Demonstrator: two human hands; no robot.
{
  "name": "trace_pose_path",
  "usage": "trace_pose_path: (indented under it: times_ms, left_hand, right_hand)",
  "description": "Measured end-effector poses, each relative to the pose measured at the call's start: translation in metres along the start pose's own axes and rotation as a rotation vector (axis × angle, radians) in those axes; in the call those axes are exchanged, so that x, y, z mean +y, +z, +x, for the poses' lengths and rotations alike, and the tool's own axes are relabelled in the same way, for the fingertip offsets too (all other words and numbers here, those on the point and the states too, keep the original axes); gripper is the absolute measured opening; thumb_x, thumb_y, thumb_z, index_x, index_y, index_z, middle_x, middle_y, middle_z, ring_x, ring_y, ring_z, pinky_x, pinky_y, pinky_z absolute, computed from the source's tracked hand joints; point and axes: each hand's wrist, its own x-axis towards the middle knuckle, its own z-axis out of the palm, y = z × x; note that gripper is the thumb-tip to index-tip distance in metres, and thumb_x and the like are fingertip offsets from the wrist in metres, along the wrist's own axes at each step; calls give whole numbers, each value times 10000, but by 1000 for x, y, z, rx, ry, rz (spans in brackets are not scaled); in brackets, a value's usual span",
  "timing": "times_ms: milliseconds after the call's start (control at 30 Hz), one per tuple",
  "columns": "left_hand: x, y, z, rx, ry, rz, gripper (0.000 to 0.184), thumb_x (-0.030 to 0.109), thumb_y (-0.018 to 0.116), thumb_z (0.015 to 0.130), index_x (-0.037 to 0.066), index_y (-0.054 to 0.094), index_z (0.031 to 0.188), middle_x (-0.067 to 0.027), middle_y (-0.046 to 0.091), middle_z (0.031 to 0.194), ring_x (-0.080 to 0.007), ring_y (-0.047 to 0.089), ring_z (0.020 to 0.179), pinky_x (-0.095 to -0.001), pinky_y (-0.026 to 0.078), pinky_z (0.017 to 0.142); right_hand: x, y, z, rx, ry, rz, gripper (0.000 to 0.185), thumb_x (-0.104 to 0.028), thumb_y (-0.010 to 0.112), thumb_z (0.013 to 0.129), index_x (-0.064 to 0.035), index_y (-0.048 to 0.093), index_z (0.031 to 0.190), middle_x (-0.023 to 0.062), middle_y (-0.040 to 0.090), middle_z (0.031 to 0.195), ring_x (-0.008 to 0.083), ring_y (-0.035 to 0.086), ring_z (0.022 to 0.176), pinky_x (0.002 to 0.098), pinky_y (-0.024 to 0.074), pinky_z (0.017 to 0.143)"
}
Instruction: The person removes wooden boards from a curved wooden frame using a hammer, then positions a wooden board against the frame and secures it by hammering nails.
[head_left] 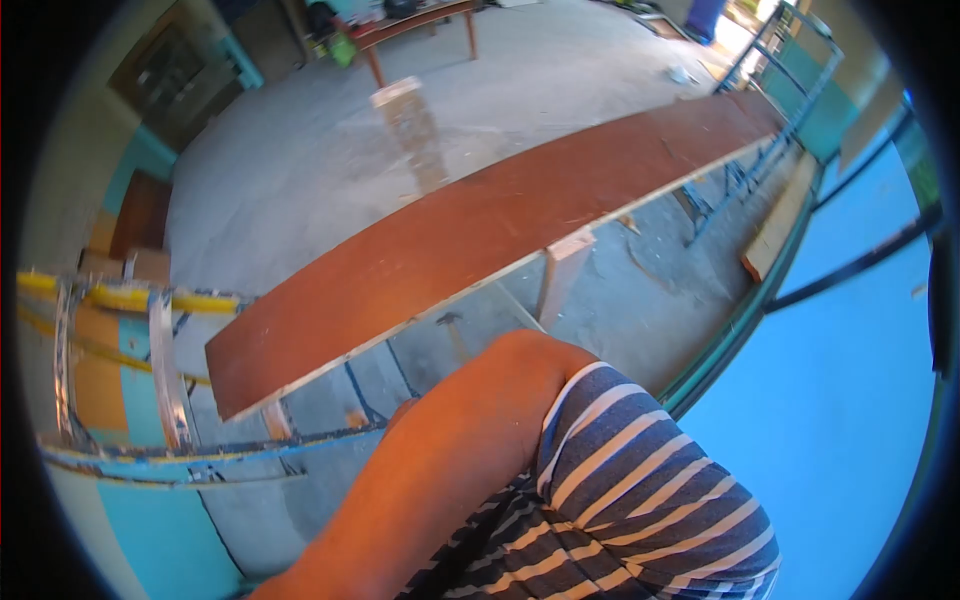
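My bent right arm (450, 460), in a striped short sleeve (650, 480), crosses the lower middle of the head view with its elbow pointing up. Its forearm runs out at the bottom left, so my right hand is outside the frame. A small skin-coloured patch shows behind the forearm; I cannot tell what it belongs to. No left hand can be made out. Beyond the elbow stretches a long reddish-brown board (480, 230), raised above the floor, with a wooden post (565, 275) under its near edge. What looks like a hammer (455, 335) appears below the board.
Ladder-like metal frames stand at both ends: a yellow and blue one (165, 365) left, a blue one (780, 90) right. A wooden plank (782, 220) lies along the right wall. Farther back are a dusty post (408, 130) and a table (420, 18) with things on it.
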Motion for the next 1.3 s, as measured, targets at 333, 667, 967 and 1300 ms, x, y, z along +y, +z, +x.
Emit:
trace_pose_path:
  times_ms: [333,667,967,1300]
  left_hand:
    - [-167,26,-97,151,-334,-269,901,492,806,749,14,462,1431,-273,572,1344,-400,562,1245,-441,476,1009]
    - [-384,67,-168,403,-460,-437,909,507,803,752,32,454,1444,-270,559,1365,-400,550,1263,-457,465,1028]
    - [-538,-79,-205,387,-545,-526,899,563,767,782,27,460,1434,-262,586,1303,-349,554,1245,-454,450,1042]
    - [-667,-263,-154,311,-449,-419,826,551,745,811,22,497,1395,-239,644,1160,-336,628,1076,-442,502,952]
  right_hand:
    - [119,76,-33,113,-63,176,169,-204,718,729,-113,588,670,22,519,709,234,524,784,418,397,702]
    - [242,155,-42,-168,279,608,52,-101,730,765,-103,682,786,19,597,818,218,521,831,381,398,743]
    - [373,338,105,-4,66,1072,109,-194,740,848,-85,731,836,72,642,742,247,615,705,367,468,628]
    - [517,390,226,-166,174,984,247,-221,784,854,15,749,918,144,698,832,227,649,769,349,499,701]
